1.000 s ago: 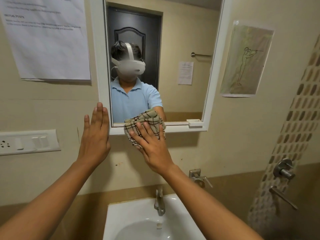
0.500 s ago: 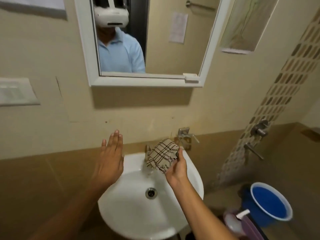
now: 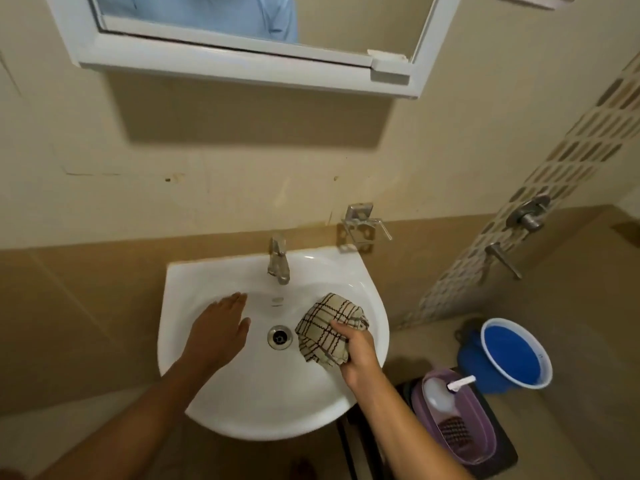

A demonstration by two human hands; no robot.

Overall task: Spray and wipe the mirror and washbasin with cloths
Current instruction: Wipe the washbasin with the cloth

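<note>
Single head view, close above washbasin [image 3: 242, 403], looking steeply down; mirror [image 3: 221, 60] edge at top.

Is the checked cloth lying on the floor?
No, the right hand grips the beige checked cloth inside the white washbasin, beside the drain.

A blue bucket [image 3: 512, 355] stands beside a purple basket [image 3: 481, 441].
</note>
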